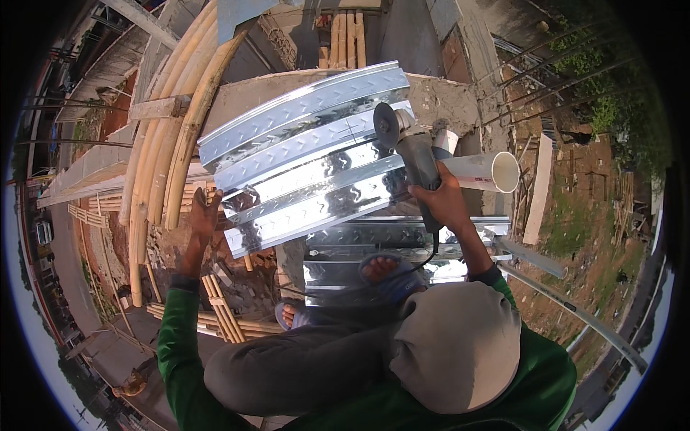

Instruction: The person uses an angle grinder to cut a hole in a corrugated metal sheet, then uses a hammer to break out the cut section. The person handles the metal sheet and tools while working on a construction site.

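We find the right hand (440, 197) wrapped around the angle grinder (410, 151), its disc poised at the far edge of the ribbed metal sheet (302, 158). The left hand (203, 219) steadies the sheet's near-left edge, fingers pressed flat. We judge cutting in hand; next calls for a firm brace.

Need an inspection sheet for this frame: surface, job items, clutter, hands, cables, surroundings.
Surface: concrete slab, rough, high above ground.
Job's things: stack of ribbed metal sheets; angle grinder, disc over the top sheet.
Clutter: white pipe; bamboo poles; metal channels underfoot.
Hands: left hand on the sheet edge; right hand grips the grinder.
Cables: black cord from the grinder.
Surroundings: bare earth, greenery, scaffolding.
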Motion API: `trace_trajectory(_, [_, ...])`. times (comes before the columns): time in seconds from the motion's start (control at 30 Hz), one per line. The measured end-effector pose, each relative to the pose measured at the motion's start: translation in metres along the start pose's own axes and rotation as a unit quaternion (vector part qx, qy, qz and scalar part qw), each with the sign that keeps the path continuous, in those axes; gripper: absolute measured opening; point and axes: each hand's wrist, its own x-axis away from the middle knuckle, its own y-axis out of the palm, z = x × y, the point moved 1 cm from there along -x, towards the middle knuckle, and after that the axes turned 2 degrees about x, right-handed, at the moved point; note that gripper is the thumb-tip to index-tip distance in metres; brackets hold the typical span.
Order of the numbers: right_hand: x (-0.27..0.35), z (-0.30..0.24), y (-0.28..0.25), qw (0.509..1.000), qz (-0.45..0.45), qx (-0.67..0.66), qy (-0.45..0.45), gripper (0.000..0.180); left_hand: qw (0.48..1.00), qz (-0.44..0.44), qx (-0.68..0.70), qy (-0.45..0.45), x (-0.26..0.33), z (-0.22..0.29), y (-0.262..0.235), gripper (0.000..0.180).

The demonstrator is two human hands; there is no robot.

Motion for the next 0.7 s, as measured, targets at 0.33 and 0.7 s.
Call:
trace_trajectory(0.33, [-0.015, 0.014, 0.001, 0.999, -0.031, 0.000, -0.012, 0.067, 0.986, 0.001, 0.044, -0.162, -0.026, -0.065, 0.037, 0.096])
trace_trajectory(0.7, [-0.027, -0.007, -0.005, 0.993, -0.047, 0.103, -0.016, 0.074, 0.961, 0.146, -0.096, -0.214, -0.021, -0.002, 0.065, 0.117])
